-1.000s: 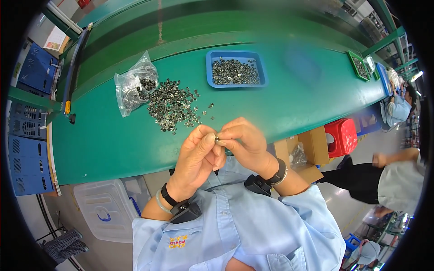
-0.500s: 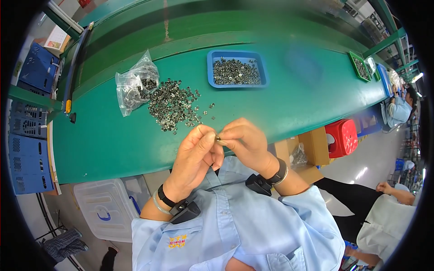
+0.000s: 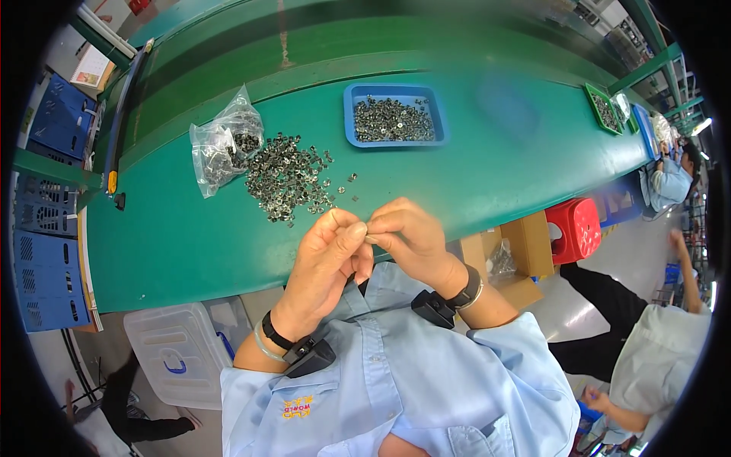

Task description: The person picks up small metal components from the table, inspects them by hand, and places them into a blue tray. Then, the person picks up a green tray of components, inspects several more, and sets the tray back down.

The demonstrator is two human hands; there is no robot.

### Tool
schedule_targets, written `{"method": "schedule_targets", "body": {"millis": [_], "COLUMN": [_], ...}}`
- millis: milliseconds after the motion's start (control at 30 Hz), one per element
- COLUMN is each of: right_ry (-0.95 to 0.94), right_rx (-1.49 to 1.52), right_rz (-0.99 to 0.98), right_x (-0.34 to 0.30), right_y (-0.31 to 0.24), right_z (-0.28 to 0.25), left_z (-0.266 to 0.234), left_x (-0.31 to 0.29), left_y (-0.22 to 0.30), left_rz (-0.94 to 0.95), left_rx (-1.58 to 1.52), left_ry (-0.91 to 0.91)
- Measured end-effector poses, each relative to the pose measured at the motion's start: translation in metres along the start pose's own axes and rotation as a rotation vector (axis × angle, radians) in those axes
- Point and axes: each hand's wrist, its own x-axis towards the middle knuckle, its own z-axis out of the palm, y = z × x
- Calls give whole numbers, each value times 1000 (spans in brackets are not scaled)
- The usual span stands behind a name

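Observation:
My left hand (image 3: 324,259) and my right hand (image 3: 415,242) meet fingertip to fingertip over the near edge of the green table (image 3: 190,259). Both are closed in a pinch on one small metal part, now almost wholly hidden by the fingertips. Beyond my left hand lies a loose pile of small shiny metal parts (image 3: 283,183), with a few stray ones on its right side. A clear plastic bag (image 3: 213,148) holding more such parts rests against the pile's far left. Farther back, a blue tray (image 3: 396,145) contains many similar pieces.
Green trays (image 3: 604,111) stand at the table's far right end. Below the edge are an open cardboard box (image 3: 527,244), a red stool (image 3: 576,231) and a lidded clear bin (image 3: 179,354). Blue crates (image 3: 49,278) stand at left. Other people are on the right and lower left.
The small metal part showed between my fingertips before and is now covered by them. My hands stay nearly in place. A person at right has moved an arm up; another has appeared at lower left.

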Motion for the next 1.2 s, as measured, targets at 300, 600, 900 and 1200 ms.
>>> {"method": "schedule_targets", "body": {"millis": [300, 600, 900, 1200], "right_ry": [12, 36, -367, -300], "right_rx": [-68, -421, -604, -381], "right_rz": [7, -22, 70, 145], "right_x": [0, 74, 66, 55], "right_y": [2, 45, 32, 26], "right_z": [2, -45, -19, -20], "left_z": [-3, -25, -40, -38], "left_x": [-1, 2, 1, 3], "left_y": [-9, -5, -6, -6], "left_rz": [15, 23, -11, -18], "left_rx": [-57, -136, -178, -124], "left_ry": [13, 113, 73, 56]}}
